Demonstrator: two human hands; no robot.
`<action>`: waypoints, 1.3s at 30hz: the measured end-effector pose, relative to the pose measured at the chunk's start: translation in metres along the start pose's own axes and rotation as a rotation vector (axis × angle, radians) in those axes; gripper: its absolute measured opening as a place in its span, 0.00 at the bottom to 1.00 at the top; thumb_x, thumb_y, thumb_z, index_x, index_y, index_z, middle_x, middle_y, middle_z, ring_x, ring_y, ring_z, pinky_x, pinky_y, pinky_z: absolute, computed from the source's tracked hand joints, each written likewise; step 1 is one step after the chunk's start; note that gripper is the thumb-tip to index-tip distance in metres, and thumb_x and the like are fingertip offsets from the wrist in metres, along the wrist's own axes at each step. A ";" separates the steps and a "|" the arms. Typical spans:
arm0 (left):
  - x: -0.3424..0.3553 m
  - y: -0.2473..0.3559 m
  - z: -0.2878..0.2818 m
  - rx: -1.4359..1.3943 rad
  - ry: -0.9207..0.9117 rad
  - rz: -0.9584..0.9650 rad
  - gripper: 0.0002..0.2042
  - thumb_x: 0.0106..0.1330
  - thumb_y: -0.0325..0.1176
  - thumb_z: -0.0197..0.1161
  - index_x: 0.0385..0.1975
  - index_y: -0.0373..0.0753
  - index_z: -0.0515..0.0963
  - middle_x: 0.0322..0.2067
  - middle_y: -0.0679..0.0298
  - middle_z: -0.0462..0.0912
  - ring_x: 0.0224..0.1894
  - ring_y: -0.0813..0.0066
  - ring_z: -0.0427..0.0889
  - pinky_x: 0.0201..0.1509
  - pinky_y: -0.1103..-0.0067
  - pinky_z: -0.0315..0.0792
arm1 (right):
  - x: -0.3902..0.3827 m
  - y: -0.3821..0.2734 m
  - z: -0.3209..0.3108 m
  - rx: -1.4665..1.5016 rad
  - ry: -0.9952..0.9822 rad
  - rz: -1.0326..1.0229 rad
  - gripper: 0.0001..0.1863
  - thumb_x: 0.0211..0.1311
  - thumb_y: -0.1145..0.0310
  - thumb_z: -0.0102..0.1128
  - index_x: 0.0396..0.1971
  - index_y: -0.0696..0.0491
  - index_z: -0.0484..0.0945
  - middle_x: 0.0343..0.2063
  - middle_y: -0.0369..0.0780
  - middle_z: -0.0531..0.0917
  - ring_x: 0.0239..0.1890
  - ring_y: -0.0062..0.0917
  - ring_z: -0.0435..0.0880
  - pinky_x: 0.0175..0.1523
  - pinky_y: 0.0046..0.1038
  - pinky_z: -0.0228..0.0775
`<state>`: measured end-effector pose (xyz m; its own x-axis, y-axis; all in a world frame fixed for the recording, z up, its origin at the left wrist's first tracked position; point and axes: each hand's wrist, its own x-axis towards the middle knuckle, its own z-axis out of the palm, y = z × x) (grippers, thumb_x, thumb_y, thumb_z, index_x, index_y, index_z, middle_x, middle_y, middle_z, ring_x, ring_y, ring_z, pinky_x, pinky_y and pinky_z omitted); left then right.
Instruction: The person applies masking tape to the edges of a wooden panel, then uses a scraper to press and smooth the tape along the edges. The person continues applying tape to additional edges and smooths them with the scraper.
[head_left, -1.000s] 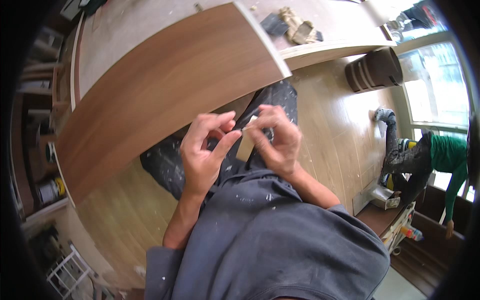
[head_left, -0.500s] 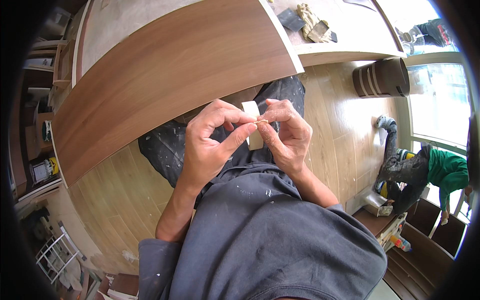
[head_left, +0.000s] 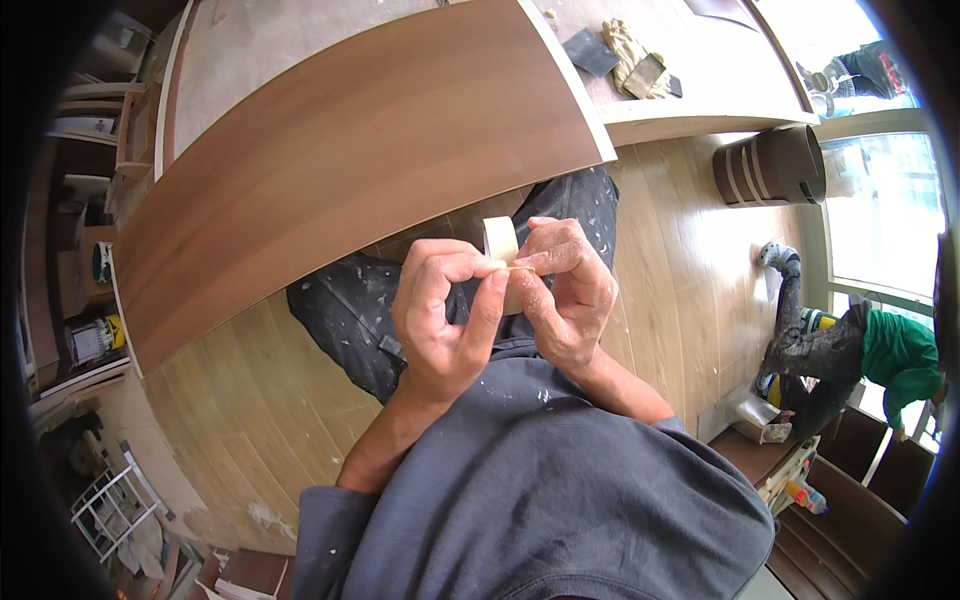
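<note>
Head view: looking down on a person in a dark, paint-flecked top [head_left: 540,480], facing a brown wooden panel [head_left: 350,190].
Left hand [head_left: 445,318]: thumb and forefinger pinching one end of a thin pale strip [head_left: 518,268].
Right hand [head_left: 570,292]: dusty, thumb and forefinger pinching the strip's other end, close beside the left fingertips.
Pale roll [head_left: 500,237]: a ring resembling tape, just behind the pinched fingertips; what supports it cannot be told.
Step in hand: seemingly working the strip between both hands; whether it joins the roll is hidden.
Next move: probably calls for light, steady pinches, since so thin a strip could slip or tear.
</note>
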<state>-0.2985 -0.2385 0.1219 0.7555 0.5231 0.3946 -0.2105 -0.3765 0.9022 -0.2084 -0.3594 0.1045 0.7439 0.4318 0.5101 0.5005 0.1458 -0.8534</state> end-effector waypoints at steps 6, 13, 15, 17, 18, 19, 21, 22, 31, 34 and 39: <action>0.002 -0.015 -0.027 0.068 0.017 0.043 0.08 0.71 0.27 0.63 0.46 0.36 0.75 0.44 0.58 0.77 0.46 0.71 0.77 0.53 0.75 0.73 | 0.016 -0.001 0.014 -0.122 -0.193 -0.046 0.07 0.55 0.77 0.70 0.30 0.55 0.79 0.28 0.41 0.82 0.35 0.35 0.83 0.64 0.48 0.71; 0.028 0.005 -0.074 -0.044 -0.301 0.041 0.20 0.66 0.41 0.74 0.51 0.37 0.78 0.44 0.59 0.80 0.47 0.61 0.82 0.49 0.70 0.76 | 0.009 0.002 0.017 -0.145 -0.187 -0.068 0.02 0.67 0.77 0.62 0.36 0.57 0.78 0.36 0.42 0.81 0.48 0.34 0.78 0.74 0.50 0.58; 0.022 0.003 -0.078 0.016 -0.277 0.114 0.16 0.66 0.39 0.73 0.46 0.37 0.79 0.40 0.61 0.81 0.41 0.60 0.82 0.44 0.69 0.75 | 0.009 0.003 0.024 -0.096 -0.243 -0.111 0.03 0.65 0.79 0.62 0.36 0.57 0.78 0.35 0.40 0.80 0.45 0.32 0.78 0.74 0.52 0.58; 0.014 0.008 -0.082 0.050 -0.299 0.081 0.13 0.67 0.37 0.72 0.44 0.38 0.80 0.38 0.63 0.81 0.38 0.62 0.83 0.41 0.68 0.75 | 0.008 0.001 0.024 -0.110 -0.269 -0.136 0.03 0.64 0.80 0.62 0.36 0.57 0.78 0.34 0.40 0.80 0.44 0.32 0.78 0.74 0.52 0.58; 0.012 0.009 -0.083 0.068 -0.318 0.064 0.11 0.68 0.36 0.71 0.43 0.38 0.81 0.38 0.63 0.82 0.36 0.62 0.83 0.39 0.67 0.75 | 0.008 0.000 0.025 -0.117 -0.275 -0.146 0.04 0.64 0.80 0.62 0.36 0.57 0.78 0.34 0.40 0.79 0.44 0.31 0.78 0.74 0.52 0.58; 0.014 0.008 -0.081 0.068 -0.282 0.101 0.10 0.68 0.36 0.71 0.42 0.38 0.81 0.37 0.64 0.82 0.35 0.62 0.83 0.38 0.68 0.75 | 0.012 -0.002 0.027 -0.112 -0.259 -0.161 0.04 0.63 0.80 0.62 0.36 0.56 0.78 0.32 0.39 0.79 0.41 0.31 0.78 0.73 0.53 0.59; 0.018 0.004 -0.079 0.068 -0.218 0.176 0.09 0.68 0.36 0.70 0.40 0.38 0.81 0.36 0.64 0.82 0.34 0.63 0.83 0.35 0.69 0.74 | 0.020 -0.004 0.032 -0.101 -0.221 -0.187 0.05 0.62 0.81 0.62 0.34 0.55 0.78 0.27 0.38 0.79 0.35 0.30 0.78 0.71 0.53 0.60; 0.019 0.012 -0.080 0.075 -0.229 0.140 0.09 0.68 0.35 0.70 0.39 0.38 0.81 0.36 0.63 0.82 0.33 0.62 0.83 0.34 0.70 0.74 | 0.021 -0.002 0.029 -0.130 -0.225 -0.206 0.03 0.63 0.79 0.61 0.34 0.55 0.79 0.28 0.38 0.79 0.36 0.31 0.77 0.71 0.53 0.62; 0.019 0.021 -0.078 0.070 -0.133 0.106 0.05 0.68 0.27 0.68 0.35 0.36 0.78 0.34 0.63 0.81 0.31 0.72 0.84 0.27 0.77 0.76 | 0.018 0.000 0.030 -0.037 -0.062 0.008 0.47 0.69 0.43 0.63 0.76 0.58 0.55 0.53 0.44 0.73 0.56 0.32 0.72 0.65 0.40 0.62; 0.018 0.018 -0.077 -0.022 -0.038 0.113 0.04 0.68 0.26 0.67 0.35 0.35 0.78 0.35 0.63 0.81 0.31 0.74 0.84 0.27 0.79 0.77 | -0.002 0.018 0.017 -0.060 -0.157 -0.002 0.48 0.68 0.40 0.62 0.75 0.59 0.58 0.47 0.42 0.72 0.53 0.32 0.72 0.63 0.39 0.62; 0.022 0.011 -0.081 0.031 0.032 0.143 0.04 0.68 0.26 0.67 0.35 0.35 0.78 0.35 0.63 0.81 0.31 0.74 0.83 0.30 0.79 0.79 | -0.040 0.032 0.036 0.001 -0.381 0.123 0.49 0.64 0.52 0.72 0.75 0.62 0.56 0.66 0.50 0.69 0.69 0.40 0.68 0.73 0.43 0.57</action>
<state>-0.3347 -0.1688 0.1547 0.6987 0.4863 0.5247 -0.2951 -0.4722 0.8306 -0.2381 -0.3399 0.0527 0.5805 0.7454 0.3277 0.4175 0.0731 -0.9057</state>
